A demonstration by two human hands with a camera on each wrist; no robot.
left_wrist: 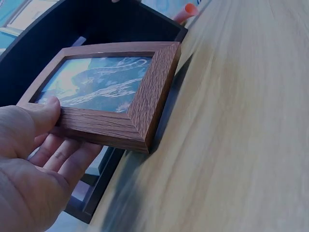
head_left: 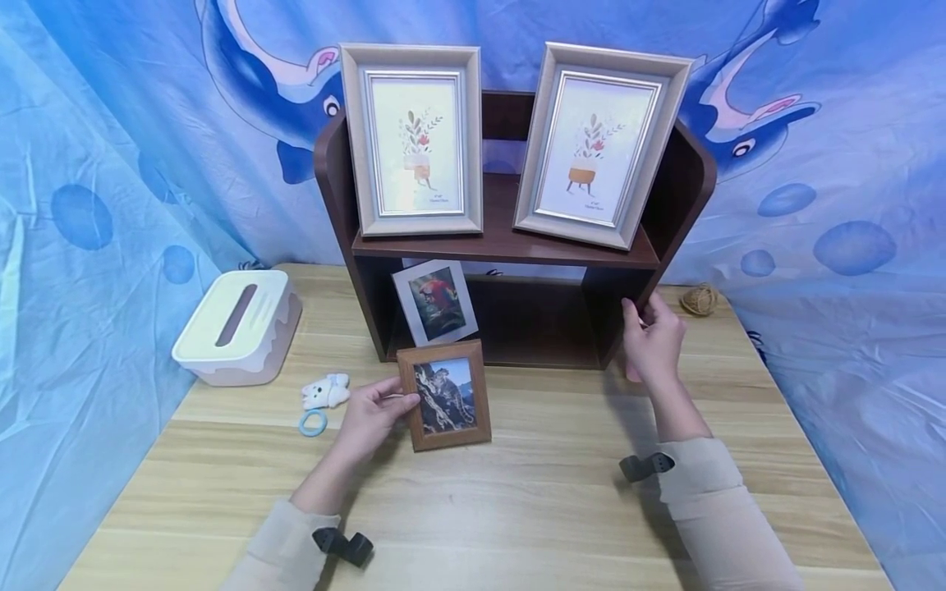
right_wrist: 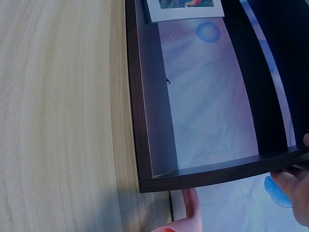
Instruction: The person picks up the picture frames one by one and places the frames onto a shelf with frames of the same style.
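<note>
My left hand (head_left: 375, 417) holds a brown wooden picture frame (head_left: 482, 402) by its left side, thumb on the front and fingers behind. Its picture shows a spotted big cat on a branch. In the left wrist view the frame (left_wrist: 99, 122) tilts above the table, before the dark shelf. My right hand (head_left: 656, 341) grips the right side panel of the dark brown two-tier shelf (head_left: 693, 172), thumb on one face and fingers on the other. A white frame with a parrot picture (head_left: 438, 304) leans inside the lower tier, at its left.
Two large silver-beige frames, one left (head_left: 415, 226) and one right (head_left: 572, 232), stand on the upper tier. A tissue box (head_left: 236, 349), a white plush toy with a blue ring (head_left: 325, 392) and a twine ball (head_left: 699, 300) lie around. A pink object (right_wrist: 186, 223) stands beside the shelf's right panel.
</note>
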